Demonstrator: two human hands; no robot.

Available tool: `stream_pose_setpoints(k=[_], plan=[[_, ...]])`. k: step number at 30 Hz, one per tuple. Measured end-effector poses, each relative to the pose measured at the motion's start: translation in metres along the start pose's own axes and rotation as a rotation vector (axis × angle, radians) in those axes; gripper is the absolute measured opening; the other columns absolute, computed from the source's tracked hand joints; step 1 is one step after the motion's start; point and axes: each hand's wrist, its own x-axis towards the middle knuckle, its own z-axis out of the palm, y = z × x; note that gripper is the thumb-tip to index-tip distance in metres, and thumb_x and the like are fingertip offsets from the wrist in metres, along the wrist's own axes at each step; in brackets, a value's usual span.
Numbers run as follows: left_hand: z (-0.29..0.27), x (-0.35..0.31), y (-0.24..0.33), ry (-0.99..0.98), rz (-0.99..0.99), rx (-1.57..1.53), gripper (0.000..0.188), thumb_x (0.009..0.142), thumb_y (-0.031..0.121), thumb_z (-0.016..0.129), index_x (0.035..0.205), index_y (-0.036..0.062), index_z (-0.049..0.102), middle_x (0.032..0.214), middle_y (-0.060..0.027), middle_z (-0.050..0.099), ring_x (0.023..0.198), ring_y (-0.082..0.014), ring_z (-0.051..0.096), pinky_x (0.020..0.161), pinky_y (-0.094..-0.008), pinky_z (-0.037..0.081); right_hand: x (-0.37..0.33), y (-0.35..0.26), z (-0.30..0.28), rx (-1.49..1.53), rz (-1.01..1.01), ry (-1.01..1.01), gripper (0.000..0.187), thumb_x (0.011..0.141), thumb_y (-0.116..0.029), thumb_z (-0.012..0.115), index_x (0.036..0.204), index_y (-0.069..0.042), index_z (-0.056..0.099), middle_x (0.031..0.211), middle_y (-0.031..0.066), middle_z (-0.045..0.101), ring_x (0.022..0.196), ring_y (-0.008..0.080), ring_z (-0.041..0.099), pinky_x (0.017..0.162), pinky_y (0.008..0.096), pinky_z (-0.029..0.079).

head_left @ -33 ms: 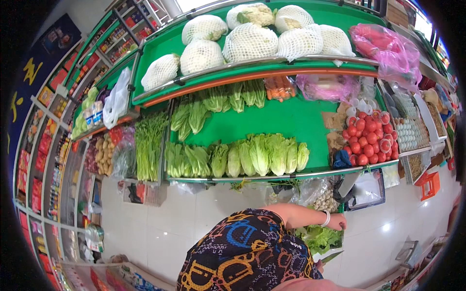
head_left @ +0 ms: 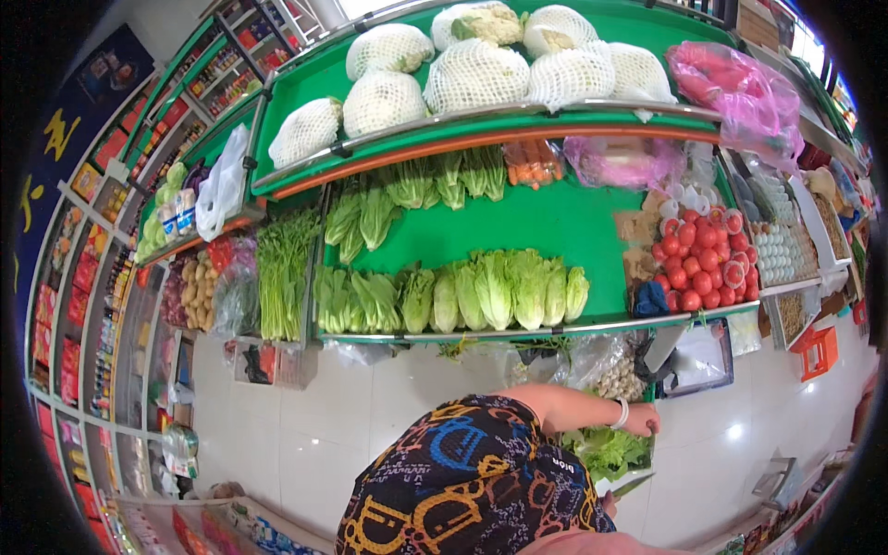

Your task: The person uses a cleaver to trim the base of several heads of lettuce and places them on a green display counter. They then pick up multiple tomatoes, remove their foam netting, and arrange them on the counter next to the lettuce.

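Note:
My left hand, with a white bracelet at the wrist, reaches right over leafy green lettuce. Its fingers are curled closed near the edge of a green crate, and what they hold, if anything, is hidden. Below the lettuce, part of my right hand shows past the patterned sleeve. It is closed around what looks like a knife, whose blade points right and slightly up, close to the lettuce. The sleeve covers much of the crate and my right arm.
Ahead, a green display shelf holds lettuce heads, bok choy and tomatoes. Netted cauliflowers fill the upper shelf. Garlic bulbs lie beyond my left hand. An orange stool stands right; goods shelves line the left.
The knife blade has tilted slightly, and shows a little more clearly beside the lettuce. My left hand stays at almost the same place.

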Motion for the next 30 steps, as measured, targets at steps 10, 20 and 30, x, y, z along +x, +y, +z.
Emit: stream_pose_setpoints(k=[10,20,30], plan=[[-0.006,-0.095,0.067,-0.334,-0.583,-0.27,0.061,0.096,0.053,0.057,0.123,-0.0014,0.054,0.111,-0.014,0.063,0.098,-0.0258,0.063,0.083,-0.038,0.053,-0.054,-0.056,0.078,-0.118,-0.688,-0.302,0.041,0.092,-0.018,0.074,0.121,0.006,0.056,0.114,0.0153,0.066,0.11,0.023,0.063,0.094,0.0356,0.051],[-0.156,-0.142,0.065,0.431,-0.437,-1.026,0.022,0.098,0.021,0.063,0.112,0.0053,0.056,0.103,-0.0087,0.065,0.094,-0.0199,0.064,0.085,-0.0374,0.054,-0.204,-0.164,0.176,-0.457,-0.929,-0.429,0.045,0.09,-0.016,0.073,0.13,-0.001,0.058,0.124,0.0161,0.065,0.098,0.024,0.069,0.082,0.0344,0.056],[-0.312,-0.171,-0.11,0.721,-0.569,-1.217,0.024,0.098,0.02,0.065,0.114,0.0058,0.055,0.103,-0.0107,0.062,0.096,-0.0254,0.062,0.086,-0.0496,0.053,-0.121,0.011,0.095,-0.67,-0.443,-0.207,0.037,0.091,-0.028,0.07,0.117,-0.002,0.064,0.095,0.0147,0.074,0.082,0.0252,0.072,0.076,0.037,0.056]])
